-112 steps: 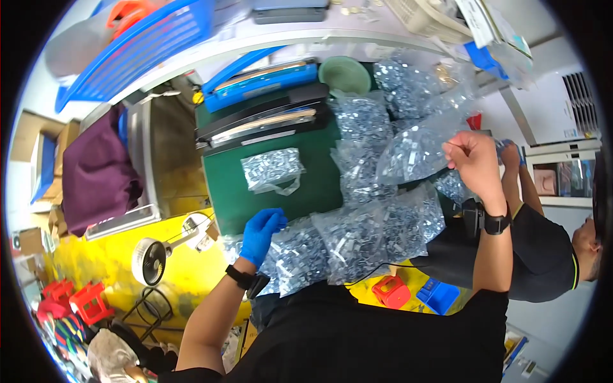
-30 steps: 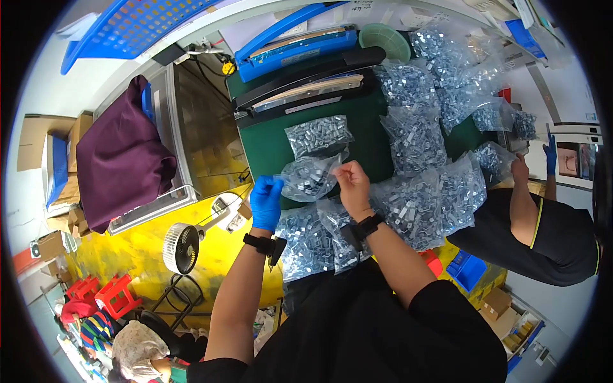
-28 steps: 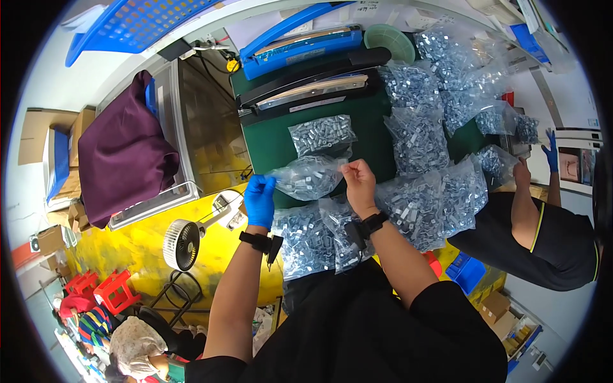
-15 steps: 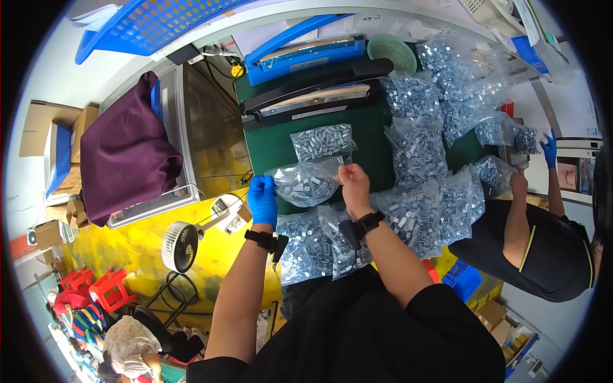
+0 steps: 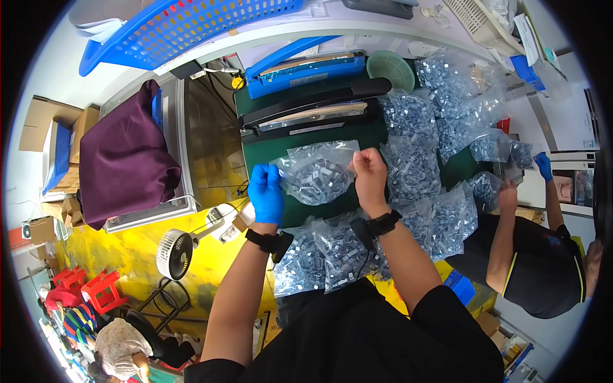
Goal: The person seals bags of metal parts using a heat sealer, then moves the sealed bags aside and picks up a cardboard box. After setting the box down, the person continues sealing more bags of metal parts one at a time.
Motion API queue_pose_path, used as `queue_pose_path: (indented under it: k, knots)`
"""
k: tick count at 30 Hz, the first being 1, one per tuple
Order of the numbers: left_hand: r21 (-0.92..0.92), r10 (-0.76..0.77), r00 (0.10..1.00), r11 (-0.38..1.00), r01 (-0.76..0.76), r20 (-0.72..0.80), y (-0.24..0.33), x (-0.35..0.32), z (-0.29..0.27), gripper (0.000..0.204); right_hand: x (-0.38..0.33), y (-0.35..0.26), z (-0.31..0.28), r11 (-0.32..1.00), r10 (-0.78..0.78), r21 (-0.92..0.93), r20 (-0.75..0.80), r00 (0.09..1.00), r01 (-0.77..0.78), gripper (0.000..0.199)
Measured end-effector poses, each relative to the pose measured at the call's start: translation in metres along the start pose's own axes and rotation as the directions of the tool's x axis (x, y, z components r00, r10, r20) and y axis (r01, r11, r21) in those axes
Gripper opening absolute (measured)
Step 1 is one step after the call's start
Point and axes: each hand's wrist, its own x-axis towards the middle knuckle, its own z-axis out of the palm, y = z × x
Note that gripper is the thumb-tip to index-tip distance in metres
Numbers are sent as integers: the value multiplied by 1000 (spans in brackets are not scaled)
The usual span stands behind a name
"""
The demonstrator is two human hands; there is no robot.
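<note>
A clear plastic bag of small metal parts (image 5: 316, 173) is stretched between both my hands just above the green mat (image 5: 332, 137). My left hand (image 5: 266, 192), in a blue glove, pinches the bag's left corner. My right hand (image 5: 370, 176), bare, grips its right top edge. Both wrists wear black bands. Right behind the bag stands a black heat sealer (image 5: 313, 112) with its bar down. Several filled bags (image 5: 325, 252) lie piled at the near table edge under my forearms.
More filled bags (image 5: 440, 121) cover the table's right side, where a co-worker's blue-gloved hand (image 5: 543, 165) reaches. A blue sealer (image 5: 306, 64), a green bowl (image 5: 391, 67), a blue basket (image 5: 191, 25), a metal box with purple cloth (image 5: 128, 159) and a small fan (image 5: 174, 254) surround the mat.
My right hand came in from the far right pile to the middle. Both hands took up a bag and lifted it from the near pile toward the black sealer.
</note>
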Motion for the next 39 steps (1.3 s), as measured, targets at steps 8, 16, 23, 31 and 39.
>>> queue_pose_path:
  k: [8, 16, 23, 31, 39]
  knots:
    - [51, -53, 998, 997, 52, 18, -31, 48, 33, 17, 71, 52, -2, 976, -6, -217, -4, 1000, 5, 19]
    - [201, -79, 987, 974, 107, -139, -76, 103, 50, 20, 122, 86, 23, 906, -91, -422, -98, 991, 42, 21]
    - [260, -81, 973, 956, 137, -216, -93, 112, 53, 20, 125, 74, 24, 816, 1, -576, -61, 998, -36, 22]
    - [334, -48, 971, 934, 127, -233, -96, 122, 55, 20, 132, 85, 29, 812, -104, -581, -60, 993, 50, 21]
    - [111, -21, 956, 992, 56, -293, -91, 117, 74, 18, 144, 94, 28, 920, -99, -389, -96, 990, 54, 22]
